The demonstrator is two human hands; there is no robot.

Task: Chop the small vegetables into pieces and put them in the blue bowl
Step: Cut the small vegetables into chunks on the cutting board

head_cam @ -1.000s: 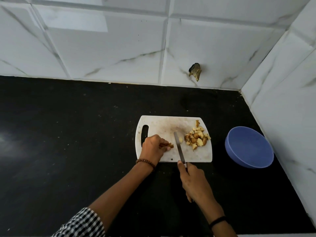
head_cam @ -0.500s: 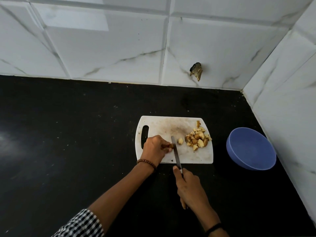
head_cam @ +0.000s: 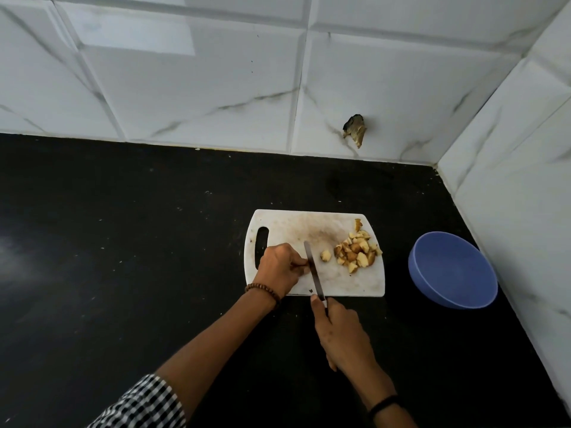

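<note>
Black-and-white checked sleeve (head_cam: 145, 406): nearest the camera, on the left forearm.
Right hand (head_cam: 341, 332): over the black stone bench (head_cam: 123, 242), just short of the board's near edge. Its fingers are curled tight round the handle of a slim steel knife (head_cam: 313, 270), forefinger laid along the spine. A black band (head_cam: 383, 404) sits on the wrist.
Knife: the blade runs from the near edge across the board, edge down, its flat close against the left fingertips.
Left hand (head_cam: 279, 268): resting on the white plastic chopping board (head_cam: 290, 223) beside the handle slot, with a brown bead bracelet (head_cam: 262, 288) on the wrist. The fingers are bunched, pinching a small brown vegetable stub (head_cam: 302, 264) that is largely hidden.
Cut stock: one loose piece (head_cam: 325, 255) lies just right of the blade. A heap of yellow-brown chopped pieces (head_cam: 358, 251) lies at the board's right end.
Round blue plastic bowl (head_cam: 448, 264): on the bench right of the board, apart from it, nothing visible inside.
White marbled wall tiles (head_cam: 216, 88): behind and to the right. One tile has a broken hole (head_cam: 355, 131).
Step in hand (assessment): chopping the last stub. No transfer to the bowl has begun.
Next move (assessment): a clean downward cut with the left fingertips tucked clear. Then gather the pieces and carry them to the bowl without spilling any onto the bench.
</note>
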